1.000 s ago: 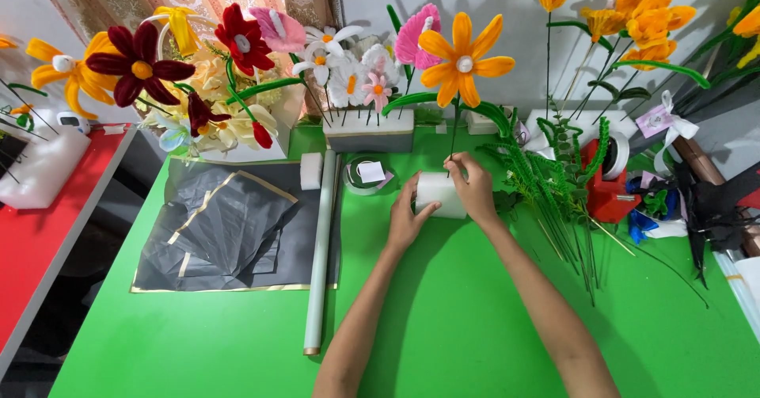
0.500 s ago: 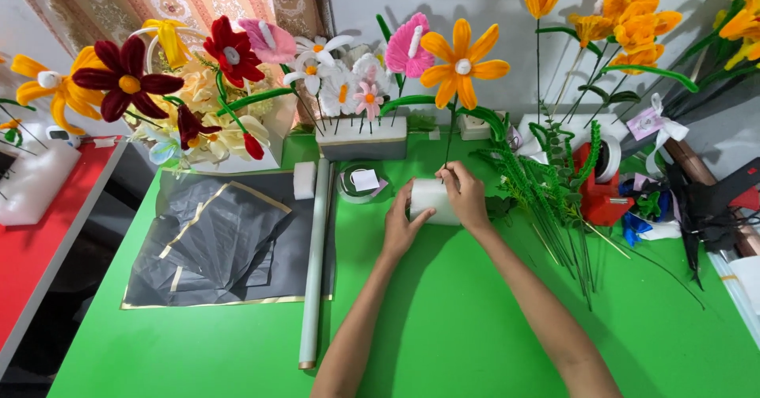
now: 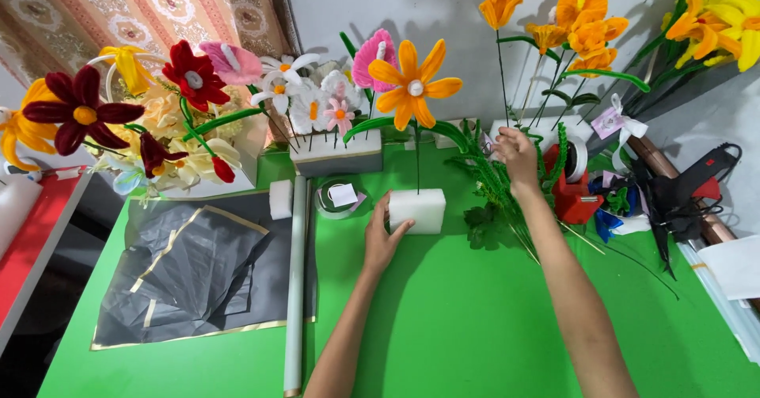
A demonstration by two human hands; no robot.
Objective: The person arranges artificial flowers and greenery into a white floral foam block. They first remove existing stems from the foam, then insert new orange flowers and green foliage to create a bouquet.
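A white foam block (image 3: 417,210) lies flat on the green table (image 3: 443,319), with the thin stem of an orange flower (image 3: 414,83) standing up out of its top. The left hand (image 3: 383,236) grips the block's left end, thumb on the near face and fingers curled over the edge. To the right of the block and further back, the right hand (image 3: 516,151) is raised among a bunch of green stems (image 3: 499,188), fingers loosely bent; whether it pinches a stem cannot be told. Just left of the block sits a roll of clear tape (image 3: 339,198), then a long pale paper roll (image 3: 295,279) and a sheet of black wrapping paper (image 3: 202,267). Well right of the block stand a red tape dispenser (image 3: 575,200) and a black glue gun (image 3: 697,180).
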